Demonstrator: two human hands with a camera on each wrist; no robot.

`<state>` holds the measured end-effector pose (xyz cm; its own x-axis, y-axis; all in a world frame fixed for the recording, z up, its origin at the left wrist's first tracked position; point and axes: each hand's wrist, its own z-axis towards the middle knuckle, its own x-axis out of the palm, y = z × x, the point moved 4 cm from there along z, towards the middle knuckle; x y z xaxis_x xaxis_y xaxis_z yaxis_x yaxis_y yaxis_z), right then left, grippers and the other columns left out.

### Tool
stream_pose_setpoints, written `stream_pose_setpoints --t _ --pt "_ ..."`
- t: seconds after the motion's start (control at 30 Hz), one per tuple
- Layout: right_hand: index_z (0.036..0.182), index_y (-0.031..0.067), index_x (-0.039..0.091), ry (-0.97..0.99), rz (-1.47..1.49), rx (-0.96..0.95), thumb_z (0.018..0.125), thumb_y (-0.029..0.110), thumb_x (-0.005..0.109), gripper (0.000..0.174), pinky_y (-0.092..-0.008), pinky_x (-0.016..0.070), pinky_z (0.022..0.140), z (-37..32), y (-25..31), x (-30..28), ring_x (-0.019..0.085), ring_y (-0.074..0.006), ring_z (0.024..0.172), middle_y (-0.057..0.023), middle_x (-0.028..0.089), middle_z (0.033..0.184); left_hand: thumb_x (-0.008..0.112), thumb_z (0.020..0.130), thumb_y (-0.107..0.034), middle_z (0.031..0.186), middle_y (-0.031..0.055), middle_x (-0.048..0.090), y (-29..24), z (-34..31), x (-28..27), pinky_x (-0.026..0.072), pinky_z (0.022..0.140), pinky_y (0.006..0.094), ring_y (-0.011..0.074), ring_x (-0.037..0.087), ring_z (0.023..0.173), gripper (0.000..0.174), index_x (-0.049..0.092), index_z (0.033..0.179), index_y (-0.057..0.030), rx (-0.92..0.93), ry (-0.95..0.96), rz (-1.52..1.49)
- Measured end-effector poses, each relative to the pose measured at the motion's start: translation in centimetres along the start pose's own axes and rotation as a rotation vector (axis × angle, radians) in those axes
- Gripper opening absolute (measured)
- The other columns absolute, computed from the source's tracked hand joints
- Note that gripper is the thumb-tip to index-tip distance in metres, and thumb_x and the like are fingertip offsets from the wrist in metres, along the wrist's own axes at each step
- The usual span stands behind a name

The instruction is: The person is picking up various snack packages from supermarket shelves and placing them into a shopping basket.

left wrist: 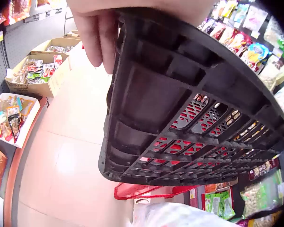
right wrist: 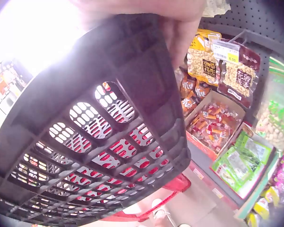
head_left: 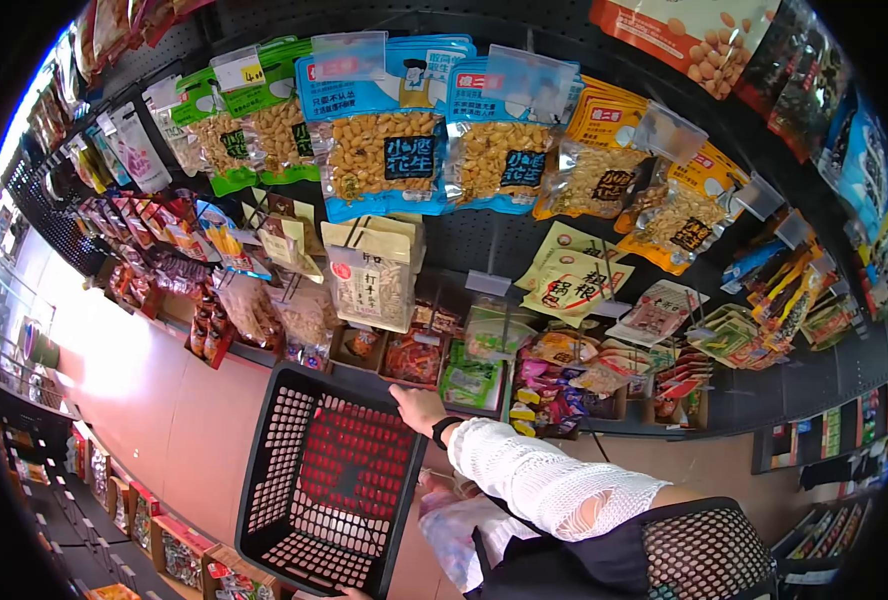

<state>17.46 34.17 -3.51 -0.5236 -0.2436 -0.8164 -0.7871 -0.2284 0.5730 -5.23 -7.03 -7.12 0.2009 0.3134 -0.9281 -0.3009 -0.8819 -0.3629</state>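
Observation:
A black plastic shopping basket (head_left: 264, 450) with perforated walls is in front of me in the head view. Red shows through its bottom grid, and a red frame (right wrist: 180, 184) lies below it in the right wrist view. My right hand (head_left: 421, 408) grips the rim at the shelf side. The left hand (head_left: 349, 594) barely enters the head view at the bottom, by the basket's near corner. In the left wrist view that left hand (left wrist: 102, 35) holds the rim, its fingers hooked over the edge.
Hanging bags of peanuts (head_left: 384, 150) fill the rack ahead. Boxes of small packets (head_left: 414, 355) line the low shelf behind the basket. Pinkish floor tiles (head_left: 179, 400) run along the aisle at left, with more boxed goods (left wrist: 38, 75) across it. A plastic bag (head_left: 454, 535) hangs near my body.

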Motion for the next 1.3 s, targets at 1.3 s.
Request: stream_pose_setpoints --t 1.3 --pt "0.094 0.0085 0.049 0.011 -0.017 0.017 0.077 0.01 0.051 0.017 -0.0483 0.0466 0.056 2.1 -1.2 -0.2 0.061 -0.0356 0.064 -0.0156 0.061 0.066 0.054 0.083 -0.019 0.11 0.0373 0.046 -7.6 1.6 -2.3 0.0415 0.09 0.0452 0.0448 0.051 0.101 0.06 0.022 0.124 0.0122 -0.3 0.147 0.121"
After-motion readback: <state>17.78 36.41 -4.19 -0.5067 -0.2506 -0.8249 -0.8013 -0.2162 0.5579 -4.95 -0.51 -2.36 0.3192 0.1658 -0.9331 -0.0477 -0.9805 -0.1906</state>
